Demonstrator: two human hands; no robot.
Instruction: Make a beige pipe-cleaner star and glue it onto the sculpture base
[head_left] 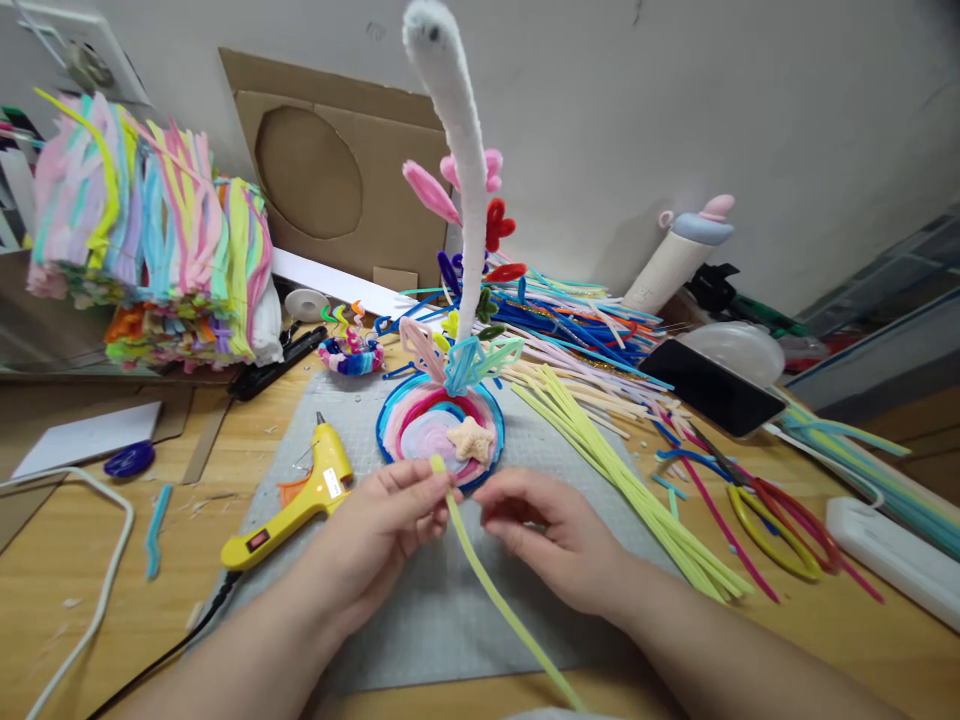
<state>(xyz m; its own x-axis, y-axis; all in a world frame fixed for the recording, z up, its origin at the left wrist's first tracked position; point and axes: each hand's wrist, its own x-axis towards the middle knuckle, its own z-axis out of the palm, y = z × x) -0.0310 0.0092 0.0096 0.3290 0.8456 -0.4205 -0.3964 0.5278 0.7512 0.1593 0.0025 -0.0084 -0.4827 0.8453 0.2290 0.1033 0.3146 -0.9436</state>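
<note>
My left hand (401,505) pinches a yellow-green pipe cleaner (487,580) close to its upper end. The rest of the stem curves down toward the front edge of the mat. Just right of it, my right hand (555,530) is loosely curled, thumb and index tips apart, with nothing visible in it. Behind both hands stands a round, coiled pipe-cleaner base (390,425) in blue, pink and lilac. On it are a cream star (471,440), pastel looped petals (465,365) and a tall white fuzzy post (469,190) with coloured flowers and leaves.
A yellow glue gun (326,470) lies left on the grey mat (427,640). Yellow-green pipe cleaners (630,490) lie right, near pliers (780,530) and a phone (712,385). Bundled pipe cleaners (157,220) and cut cardboard (397,160) stand behind. A white cable (124,540) runs at left.
</note>
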